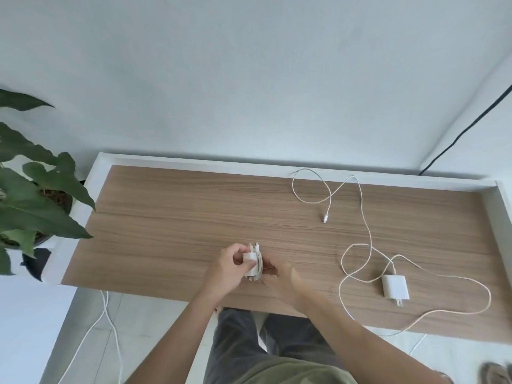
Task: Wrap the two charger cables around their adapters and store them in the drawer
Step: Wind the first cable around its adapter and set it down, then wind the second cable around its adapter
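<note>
My left hand point(228, 263) grips a white adapter point(250, 263) over the wooden tabletop point(171, 217), thumb across its face. White cable point(259, 263) is wound in loops around it, and the plug ends stick up at the top. My right hand point(278, 278) is blurred just right of the bundle, its fingers at the cable loops. A second white adapter point(393, 285) lies flat at the right, prongs toward me. Its loose white cable point(357, 217) sprawls in loops across the right half of the table, connector end near the middle back. No drawer is in view.
A raised white rim point(249, 162) borders the table at the back and sides. A potted plant point(30, 195) with big green leaves stands off the left edge. White cords point(109, 325) hang to the floor at front left. A black cable point(465, 131) runs down the wall.
</note>
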`<state>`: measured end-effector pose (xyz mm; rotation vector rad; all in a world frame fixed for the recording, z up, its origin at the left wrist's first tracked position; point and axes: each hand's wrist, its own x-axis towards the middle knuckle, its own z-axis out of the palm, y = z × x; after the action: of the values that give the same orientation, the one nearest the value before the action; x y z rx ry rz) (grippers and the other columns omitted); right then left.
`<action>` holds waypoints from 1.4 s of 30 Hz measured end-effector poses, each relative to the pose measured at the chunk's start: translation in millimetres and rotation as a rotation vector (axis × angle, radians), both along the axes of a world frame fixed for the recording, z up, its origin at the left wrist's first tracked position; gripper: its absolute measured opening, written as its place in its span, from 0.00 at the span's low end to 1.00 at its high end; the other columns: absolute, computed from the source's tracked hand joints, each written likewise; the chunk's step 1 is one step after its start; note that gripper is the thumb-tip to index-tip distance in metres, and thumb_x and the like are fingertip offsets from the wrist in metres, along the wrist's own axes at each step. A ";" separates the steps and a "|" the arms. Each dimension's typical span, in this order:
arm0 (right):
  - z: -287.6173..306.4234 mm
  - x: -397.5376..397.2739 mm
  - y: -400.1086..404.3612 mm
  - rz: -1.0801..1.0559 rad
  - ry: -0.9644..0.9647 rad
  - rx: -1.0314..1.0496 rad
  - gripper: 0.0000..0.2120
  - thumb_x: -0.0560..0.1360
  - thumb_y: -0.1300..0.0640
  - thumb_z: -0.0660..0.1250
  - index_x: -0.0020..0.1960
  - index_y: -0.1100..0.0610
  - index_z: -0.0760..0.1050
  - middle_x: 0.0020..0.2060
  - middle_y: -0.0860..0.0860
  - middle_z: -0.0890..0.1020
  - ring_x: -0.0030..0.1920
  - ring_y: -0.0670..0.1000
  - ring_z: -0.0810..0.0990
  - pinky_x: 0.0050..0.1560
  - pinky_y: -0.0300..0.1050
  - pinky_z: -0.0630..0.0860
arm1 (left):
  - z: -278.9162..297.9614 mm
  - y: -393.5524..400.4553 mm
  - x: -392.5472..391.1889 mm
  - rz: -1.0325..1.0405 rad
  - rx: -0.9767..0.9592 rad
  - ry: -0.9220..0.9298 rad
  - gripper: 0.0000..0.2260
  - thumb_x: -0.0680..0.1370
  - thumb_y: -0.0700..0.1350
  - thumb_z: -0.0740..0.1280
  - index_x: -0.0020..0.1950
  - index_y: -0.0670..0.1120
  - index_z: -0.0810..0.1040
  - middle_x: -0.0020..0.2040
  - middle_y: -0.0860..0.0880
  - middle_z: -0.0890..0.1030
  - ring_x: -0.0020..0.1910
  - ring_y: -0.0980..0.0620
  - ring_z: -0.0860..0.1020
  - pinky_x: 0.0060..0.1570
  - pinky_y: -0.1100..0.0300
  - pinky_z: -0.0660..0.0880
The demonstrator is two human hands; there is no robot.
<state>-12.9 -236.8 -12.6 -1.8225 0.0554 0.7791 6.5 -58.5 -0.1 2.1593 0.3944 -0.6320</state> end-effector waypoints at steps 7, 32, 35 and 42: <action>-4.6 -4.2 0.1 -0.069 0.076 -0.035 0.22 0.78 0.66 0.64 0.56 0.39 0.79 0.50 0.36 0.87 0.54 0.35 0.83 0.56 0.33 0.76 | -9.4 -9.4 4.1 -0.102 0.173 -0.048 0.13 0.74 0.55 0.76 0.56 0.55 0.82 0.49 0.55 0.83 0.49 0.54 0.82 0.50 0.55 0.78; 25.0 -59.2 -190.4 -0.465 -0.120 -0.400 0.09 0.79 0.60 0.72 0.51 0.46 0.82 0.42 0.42 0.86 0.41 0.41 0.83 0.46 0.32 0.76 | 8.9 -96.1 30.8 -0.495 0.095 -0.115 0.05 0.82 0.48 0.67 0.53 0.56 0.83 0.50 0.60 0.80 0.47 0.59 0.80 0.47 0.64 0.75; 27.6 -70.0 -218.6 -0.578 -0.121 -0.497 0.07 0.77 0.60 0.73 0.48 0.48 0.82 0.41 0.46 0.86 0.35 0.40 0.78 0.40 0.28 0.72 | 10.6 -131.3 26.2 -0.599 0.025 -0.036 0.06 0.81 0.48 0.68 0.52 0.56 0.84 0.44 0.60 0.83 0.43 0.61 0.82 0.42 0.67 0.74; 14.4 -72.6 -249.1 -0.567 -0.017 -0.625 0.20 0.75 0.57 0.75 0.64 0.55 0.76 0.58 0.51 0.75 0.39 0.48 0.78 0.47 0.41 0.71 | 5.0 -207.5 16.6 -0.747 -0.081 0.043 0.07 0.81 0.51 0.67 0.49 0.51 0.83 0.38 0.51 0.86 0.34 0.53 0.84 0.40 0.56 0.80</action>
<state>-85.5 -485.8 1.7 -2.2309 0.8478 0.3510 23.0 -266.0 4.9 2.1893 -0.4428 -1.0745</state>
